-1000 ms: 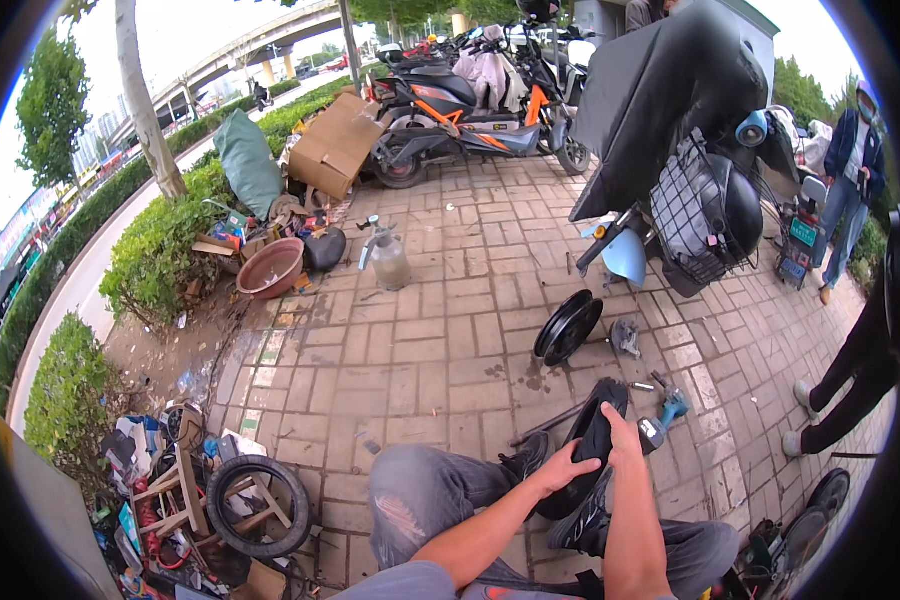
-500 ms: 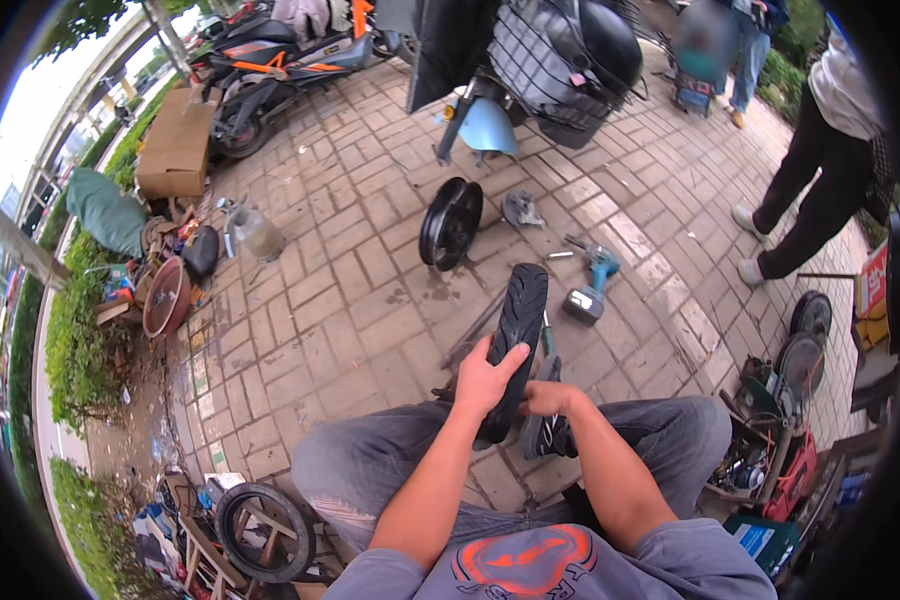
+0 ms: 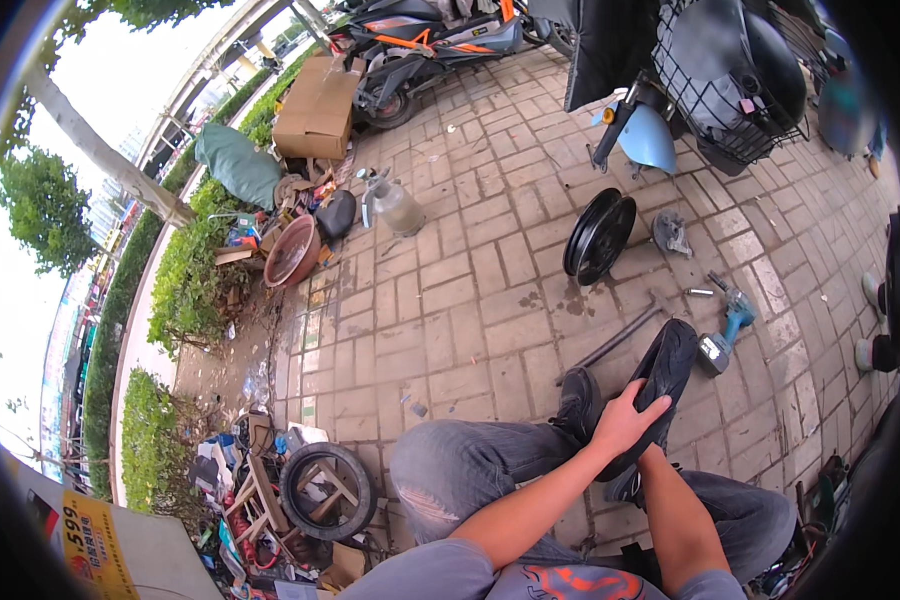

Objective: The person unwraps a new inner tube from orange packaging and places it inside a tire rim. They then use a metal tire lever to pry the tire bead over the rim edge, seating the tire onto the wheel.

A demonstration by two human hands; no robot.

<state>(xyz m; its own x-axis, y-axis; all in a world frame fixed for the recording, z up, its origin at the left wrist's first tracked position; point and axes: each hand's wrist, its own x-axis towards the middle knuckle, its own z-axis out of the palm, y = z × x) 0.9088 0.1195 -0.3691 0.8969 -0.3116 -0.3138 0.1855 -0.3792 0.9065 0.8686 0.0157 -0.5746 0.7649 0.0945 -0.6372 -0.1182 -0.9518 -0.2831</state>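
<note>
My left hand (image 3: 628,420) is wrapped round a black tyre (image 3: 670,360), thumb across its side, and holds it upright and tilted between my knees. My right hand (image 3: 647,457) is behind the lower part of the tyre, its fingers hidden. Beyond the tyre on the paving lie a long metal bar with a head (image 3: 615,342), a blue cordless impact wrench (image 3: 735,318) and a small silver socket (image 3: 699,292). A black wheel rim (image 3: 600,238) stands farther off, beside a grey metal part (image 3: 672,235).
Scooters (image 3: 430,40), one with a basket and without its front wheel, stand behind. Cardboard (image 3: 310,115), a basin (image 3: 292,255) and a sprayer can (image 3: 398,208) are left; scrap with a loose tyre (image 3: 325,530) lies lower left. A person's legs (image 3: 880,290) are at the right edge.
My right hand has moved from the tyre's upper part down behind it. My left hand stays on the tyre, which has shifted and tilted. The camera view has turned.
</note>
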